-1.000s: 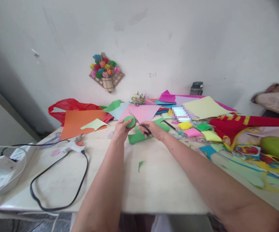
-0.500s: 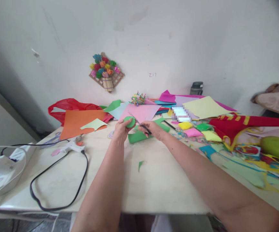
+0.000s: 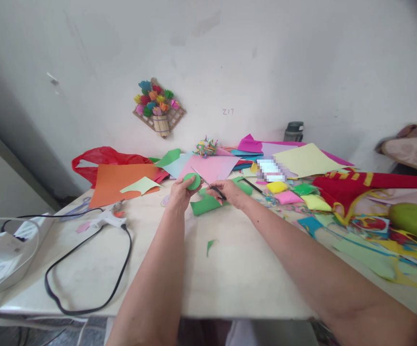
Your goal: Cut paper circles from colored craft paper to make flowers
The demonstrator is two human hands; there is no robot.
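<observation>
Between the thumb and fingers of my left hand is a round green paper disc. My right hand is closed around the dark handles of a pair of scissors. Their metal blades point up and left, right beside the disc's edge; whether they touch it I cannot tell. Under my hands lies a larger sheet of green paper, partly hidden by my right hand. A small green scrap rests on the table nearer to me.
On the left, a white glue gun with a looped black cord lies near a power strip. Orange paper, pink paper and a phone sit at the back. Clay packets and colored scraps spread right, near a green fruit.
My hands have stayed almost in place, with the disc and scissors shifting only slightly. The green sheet beneath has slid a little to the left.
</observation>
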